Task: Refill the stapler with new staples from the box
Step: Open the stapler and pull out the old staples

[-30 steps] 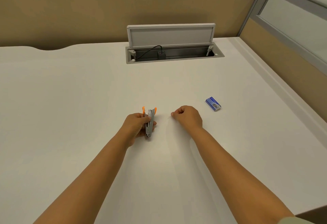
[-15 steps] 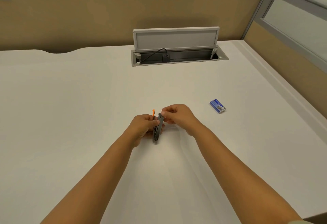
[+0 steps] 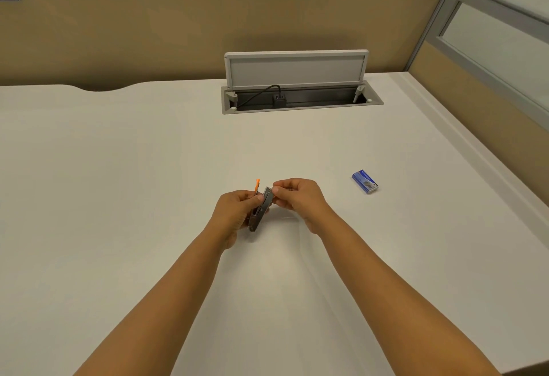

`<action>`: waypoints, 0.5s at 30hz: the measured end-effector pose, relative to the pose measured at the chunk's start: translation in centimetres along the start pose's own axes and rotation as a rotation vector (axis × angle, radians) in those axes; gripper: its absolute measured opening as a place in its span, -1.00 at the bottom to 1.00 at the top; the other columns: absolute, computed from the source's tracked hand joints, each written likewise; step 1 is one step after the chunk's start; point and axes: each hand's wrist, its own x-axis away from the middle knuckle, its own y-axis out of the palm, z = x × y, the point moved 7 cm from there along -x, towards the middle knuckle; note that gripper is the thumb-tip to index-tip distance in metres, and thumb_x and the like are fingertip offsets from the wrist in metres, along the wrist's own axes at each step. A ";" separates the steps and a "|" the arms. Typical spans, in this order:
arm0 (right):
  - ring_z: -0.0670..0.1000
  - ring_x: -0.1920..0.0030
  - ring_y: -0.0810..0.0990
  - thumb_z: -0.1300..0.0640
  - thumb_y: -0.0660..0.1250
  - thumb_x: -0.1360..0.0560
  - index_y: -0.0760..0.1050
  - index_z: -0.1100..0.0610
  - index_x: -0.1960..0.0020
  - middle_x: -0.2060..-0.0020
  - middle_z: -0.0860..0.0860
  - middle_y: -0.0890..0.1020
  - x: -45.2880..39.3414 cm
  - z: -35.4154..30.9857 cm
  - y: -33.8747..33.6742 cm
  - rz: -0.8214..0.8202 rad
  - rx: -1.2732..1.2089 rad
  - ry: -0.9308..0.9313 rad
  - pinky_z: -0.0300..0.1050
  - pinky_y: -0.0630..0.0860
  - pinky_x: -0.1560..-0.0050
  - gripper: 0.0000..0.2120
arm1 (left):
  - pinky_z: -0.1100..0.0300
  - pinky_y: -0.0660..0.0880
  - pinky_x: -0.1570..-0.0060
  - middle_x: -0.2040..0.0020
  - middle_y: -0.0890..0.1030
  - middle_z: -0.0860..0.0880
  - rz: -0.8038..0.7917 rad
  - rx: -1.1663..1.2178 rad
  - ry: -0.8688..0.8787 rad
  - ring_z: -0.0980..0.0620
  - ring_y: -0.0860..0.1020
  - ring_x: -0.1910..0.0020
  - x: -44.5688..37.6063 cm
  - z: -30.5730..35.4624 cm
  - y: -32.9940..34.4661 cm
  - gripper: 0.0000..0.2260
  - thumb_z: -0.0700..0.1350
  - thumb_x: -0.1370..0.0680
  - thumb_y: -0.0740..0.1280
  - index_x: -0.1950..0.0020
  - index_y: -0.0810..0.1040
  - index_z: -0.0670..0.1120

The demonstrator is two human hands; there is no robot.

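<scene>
Currently, at frame centre, the left hand [image 3: 237,212] grips the opened stapler [image 3: 261,209]; the right hand [image 3: 297,197] pinches at its top end, whether on staples cannot be told. Loading appears underway, closing remains. The box [image 3: 365,181] lies at right, apart.

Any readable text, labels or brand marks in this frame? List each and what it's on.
None can be read.
Staple box: blue, with white print and a picture on top, too small and blurred to read.
Stapler: grey metal with orange parts, held in the left hand, right hand at its top end; no marking visible.
Cable tray lid: blank.
</scene>
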 end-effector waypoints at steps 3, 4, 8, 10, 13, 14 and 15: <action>0.00 0.25 0.63 0.28 0.37 -0.45 0.54 0.28 0.04 0.24 0.10 0.62 0.0 -0.1 0.2 0.004 0.001 -0.004 -0.26 0.60 0.11 -0.90 | 0.17 0.46 0.19 0.07 0.69 -0.11 0.004 0.001 0.028 0.04 0.68 0.18 0.0 0.1 -0.1 -0.78 -0.08 -0.56 0.29 -0.07 0.62 -0.19; 0.01 0.24 0.63 0.28 0.38 -0.44 0.55 0.29 0.04 0.23 0.12 0.63 0.1 0.0 0.3 0.009 0.005 -0.006 -0.22 0.60 0.06 -0.88 | 0.17 0.46 0.19 0.09 0.70 -0.09 0.005 -0.008 0.038 0.05 0.68 0.20 0.0 0.2 -0.2 -0.75 -0.04 -0.57 0.28 -0.05 0.62 -0.19; 0.01 0.27 0.67 0.24 0.45 -0.39 0.56 0.25 0.10 0.25 0.12 0.65 1.3 0.9 1.8 0.043 -0.010 -0.003 -0.23 0.61 0.13 -0.86 | 0.29 0.45 0.36 0.31 0.66 -0.01 0.139 -0.065 0.088 0.11 0.61 0.35 -0.2 0.5 -1.2 -0.77 -0.03 -0.57 0.27 0.13 0.63 -0.13; -0.06 0.33 0.66 0.19 0.46 -0.38 0.55 0.20 0.14 0.28 0.08 0.66 1.9 1.9 2.7 0.079 -0.038 0.006 -0.29 0.59 0.21 -0.88 | 0.30 0.46 0.29 0.31 0.60 -0.08 0.200 -0.087 0.112 0.04 0.55 0.33 -0.3 0.3 -1.8 -0.76 -0.08 -0.57 0.27 0.19 0.61 -0.17; -0.16 0.40 0.62 0.14 0.43 -0.41 0.54 0.19 0.11 0.26 0.06 0.66 2.4 3.2 3.5 0.140 -0.043 0.045 -0.40 0.52 0.31 -0.86 | 0.18 0.40 0.24 0.31 0.53 -0.16 0.238 -0.197 0.146 -0.04 0.45 0.33 -0.2 0.0 -2.1 -0.68 -0.09 -0.58 0.23 0.16 0.60 -0.31; -0.19 0.43 0.60 0.13 0.42 -0.42 0.53 0.20 0.08 0.26 0.06 0.65 2.5 3.4 3.7 0.150 -0.046 0.052 -0.43 0.49 0.36 -0.84 | 0.15 0.39 0.25 0.34 0.52 -0.16 0.251 -0.227 0.160 -0.04 0.44 0.34 -0.2 -0.1 -2.2 -0.66 -0.09 -0.58 0.22 0.16 0.59 -0.35; -0.21 0.45 0.59 0.13 0.41 -0.43 0.53 0.21 0.07 0.25 0.06 0.65 2.5 3.4 3.8 0.152 -0.051 0.053 -0.45 0.47 0.39 -0.84 | 0.13 0.37 0.24 0.37 0.50 -0.14 0.265 -0.249 0.170 -0.04 0.42 0.35 -0.2 -0.1 -2.3 -0.64 -0.09 -0.58 0.22 0.16 0.58 -0.38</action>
